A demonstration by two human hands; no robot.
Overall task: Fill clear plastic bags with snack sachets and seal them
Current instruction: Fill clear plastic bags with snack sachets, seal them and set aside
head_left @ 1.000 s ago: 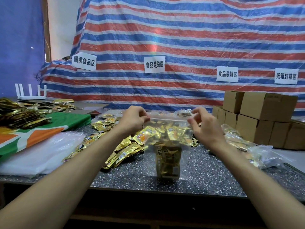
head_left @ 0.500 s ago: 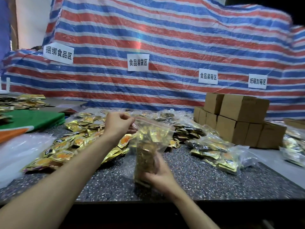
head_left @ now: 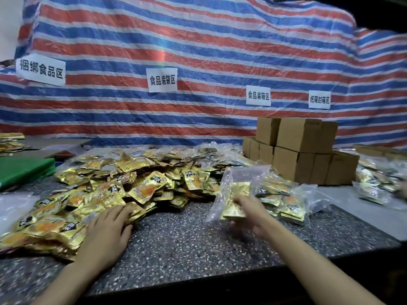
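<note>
My left hand [head_left: 108, 227] lies flat, fingers together, on near edge of loose gold sachet heap [head_left: 114, 183], ten o'clock on speckled counter [head_left: 187, 238]. At two o'clock, my right hand [head_left: 248, 214] grips lower half of clear bag [head_left: 237, 188]: few sachets inside, mouth up, seal unclear. Film probably light, floppy, slick; best held around contents. Cardboard boxes [head_left: 304, 150] at one o'clock, contents hidden.

Glossy gold foil sachets [head_left: 145, 190] lay on a speckled, stone-like counter [head_left: 187, 236]; the bag [head_left: 240, 183] was clear, crinkly plastic; the boxes [head_left: 297, 150] matt brown cardboard; the backdrop [head_left: 198, 51] woven plastic.
</note>
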